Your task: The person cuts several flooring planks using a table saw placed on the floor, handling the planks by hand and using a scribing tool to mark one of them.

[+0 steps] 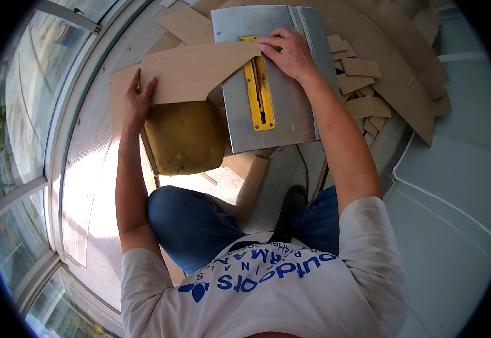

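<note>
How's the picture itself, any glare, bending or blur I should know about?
Head view: bright light bleaches patches of the floor; the window frame bows along the left side; the corners go black; the left hand, right hand and board look reasonably sharp, without obvious motion blur.

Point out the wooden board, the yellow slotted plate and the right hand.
Wooden board (194, 73): head view, middle of its flat face.
Yellow slotted plate (252, 96): head view, yellow strip left of the slot.
Right hand (291, 54): head view, back of the hand.
</note>
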Motion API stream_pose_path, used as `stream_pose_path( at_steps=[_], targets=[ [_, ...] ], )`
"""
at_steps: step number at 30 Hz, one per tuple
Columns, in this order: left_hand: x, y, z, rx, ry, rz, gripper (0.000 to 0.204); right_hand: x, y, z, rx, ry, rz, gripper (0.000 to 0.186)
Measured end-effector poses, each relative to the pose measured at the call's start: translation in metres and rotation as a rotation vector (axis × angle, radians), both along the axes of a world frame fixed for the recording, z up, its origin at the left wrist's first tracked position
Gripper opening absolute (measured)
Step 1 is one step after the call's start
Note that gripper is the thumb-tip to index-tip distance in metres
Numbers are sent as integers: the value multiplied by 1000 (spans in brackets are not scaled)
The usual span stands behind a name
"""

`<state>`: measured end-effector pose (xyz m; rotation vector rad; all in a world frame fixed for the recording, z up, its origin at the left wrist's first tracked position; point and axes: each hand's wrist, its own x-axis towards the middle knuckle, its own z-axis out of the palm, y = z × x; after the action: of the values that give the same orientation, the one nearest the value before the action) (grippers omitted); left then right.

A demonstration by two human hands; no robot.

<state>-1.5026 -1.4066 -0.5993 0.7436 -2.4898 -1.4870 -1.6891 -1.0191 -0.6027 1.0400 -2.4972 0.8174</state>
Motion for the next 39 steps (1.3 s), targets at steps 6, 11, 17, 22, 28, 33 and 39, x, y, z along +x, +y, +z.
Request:
stream_pose_path(
  at_steps=[6, 11, 17, 22, 28, 33, 39],
  targets=[
    [1, 5, 7, -7, 8, -7, 78, 0, 2, 0, 13, -25, -1, 20],
    [2, 3, 9, -23, -9, -8, 78, -3, 1, -5, 41, -51, -12, 23],
    [3, 3, 8, -25, -8, -10, 79, -2, 2, -4, 49, -58, -10, 23],
    [3, 0, 5, -23, -9, 1, 80, -2, 1, -4, 50, -54, -6, 23],
    [2, 2, 5, -35, -8, -2, 80, -1, 1, -3, 24, -71, -11, 22],
    [0, 6, 6, -36, -6, 1, 80, 1, 0, 2, -8, -28, 4, 19],
    [-4, 9, 6, -10, 16, -15, 79, 1, 0, 2, -19, -55, -26, 19]
  ],
)
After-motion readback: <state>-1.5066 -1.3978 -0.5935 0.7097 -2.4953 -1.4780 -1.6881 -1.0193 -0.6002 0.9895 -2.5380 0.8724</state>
